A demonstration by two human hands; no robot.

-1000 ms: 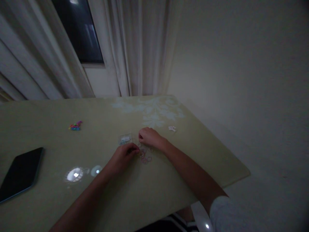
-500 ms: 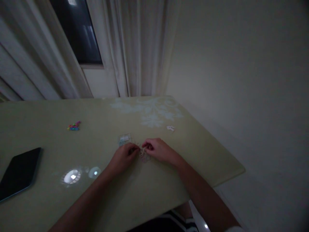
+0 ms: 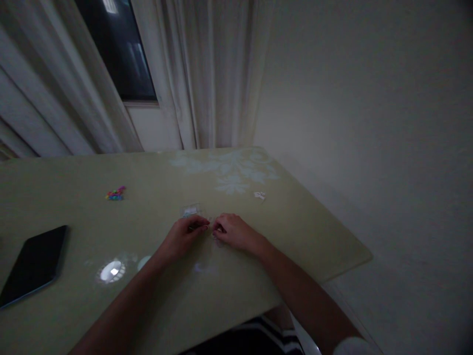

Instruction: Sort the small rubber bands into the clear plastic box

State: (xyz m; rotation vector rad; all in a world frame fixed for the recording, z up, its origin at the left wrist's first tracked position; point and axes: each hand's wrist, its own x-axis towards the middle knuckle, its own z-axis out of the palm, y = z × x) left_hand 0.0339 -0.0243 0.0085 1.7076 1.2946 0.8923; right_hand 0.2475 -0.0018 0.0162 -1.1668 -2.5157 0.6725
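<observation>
My left hand (image 3: 186, 235) and my right hand (image 3: 236, 233) nearly meet over the table, fingertips pinched close together. Whatever lies in either pinch is too small to make out. Under and beside my right fingertips shows part of a small, pale pinkish, see-through item (image 3: 219, 243). Just behind my left hand lies a flat clear plastic case (image 3: 191, 209) with something whitish and teal in it, partly covered by that hand.
The glossy table (image 3: 240, 291) carries a dark tablet (image 3: 35, 264) at the left, a little pile of bright coloured pieces (image 3: 116, 194) farther back, and some small white pieces (image 3: 259, 195) beyond my right hand. A curtain (image 3: 221, 74) hangs behind.
Both hands have shifted slightly to the left, fingertips still close together. My right hand now covers more of the pale item. The camera view has moved a little.
</observation>
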